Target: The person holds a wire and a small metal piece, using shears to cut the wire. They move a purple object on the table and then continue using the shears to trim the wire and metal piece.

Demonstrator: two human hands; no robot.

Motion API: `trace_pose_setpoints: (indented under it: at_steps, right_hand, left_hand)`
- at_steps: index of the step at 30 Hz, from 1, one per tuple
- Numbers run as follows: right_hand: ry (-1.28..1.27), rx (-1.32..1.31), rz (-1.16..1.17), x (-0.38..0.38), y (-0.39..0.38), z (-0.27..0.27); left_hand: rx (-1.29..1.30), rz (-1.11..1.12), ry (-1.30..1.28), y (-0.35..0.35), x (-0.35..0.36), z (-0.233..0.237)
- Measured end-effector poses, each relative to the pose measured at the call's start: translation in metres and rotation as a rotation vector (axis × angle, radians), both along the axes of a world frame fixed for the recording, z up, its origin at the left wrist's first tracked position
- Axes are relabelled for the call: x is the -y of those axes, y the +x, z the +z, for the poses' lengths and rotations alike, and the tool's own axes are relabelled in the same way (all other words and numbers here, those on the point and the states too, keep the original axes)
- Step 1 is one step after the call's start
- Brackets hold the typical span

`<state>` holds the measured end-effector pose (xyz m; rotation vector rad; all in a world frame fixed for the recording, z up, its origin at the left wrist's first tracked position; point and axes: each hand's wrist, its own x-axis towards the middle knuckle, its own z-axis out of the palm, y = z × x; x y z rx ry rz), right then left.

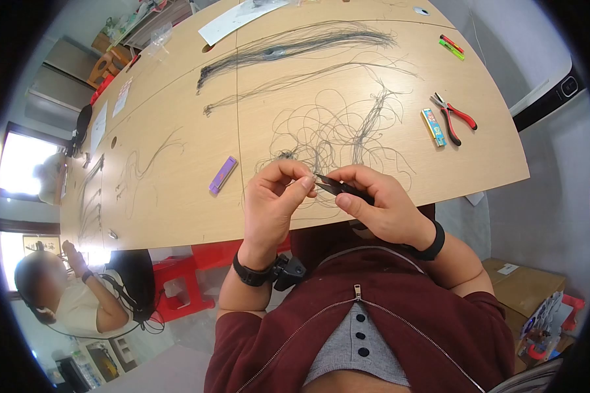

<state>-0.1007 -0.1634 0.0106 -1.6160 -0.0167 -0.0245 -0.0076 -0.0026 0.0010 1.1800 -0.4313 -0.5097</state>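
My left hand [278, 196] is closed in a pinch near the table's front edge, at the ends of some thin dark line. Its fingertips hide exactly what lies between them. My right hand [387, 203] is wrapped round black thread snips [334, 186], whose tips point at the left fingertips and come very close to them. Just beyond both hands spreads a loose tangle of thin dark line [367, 128], with many loops and a small knotted clump [286, 155].
Beyond the tangle lie a long bundle of line [295, 49] and a thinner one [275, 85]. Red-handled pliers [453, 118] and a blue-yellow box [433, 128] are at right, a purple box [223, 175] at left. Another person [78, 288] sits at the far left.
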Motion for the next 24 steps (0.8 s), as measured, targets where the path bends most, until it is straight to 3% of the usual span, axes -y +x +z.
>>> trace_pose_setpoints:
  at_steps: [3,12,24]
  right_hand:
    - [-0.011,0.089,-0.039,-0.0022,0.0036,-0.0053]
    - [0.074,0.011,-0.018,-0.0014,0.0039,-0.0046]
    - [0.681,-0.283,0.181,0.0043,0.0071,-0.0096]
  left_hand:
    - [0.010,-0.026,0.007,0.0002,-0.0009,-0.0006]
    - [0.010,-0.048,0.024,-0.0016,-0.0008,0.0001]
    - [-0.003,-0.068,-0.059,0.0007,-0.0016,-0.0023]
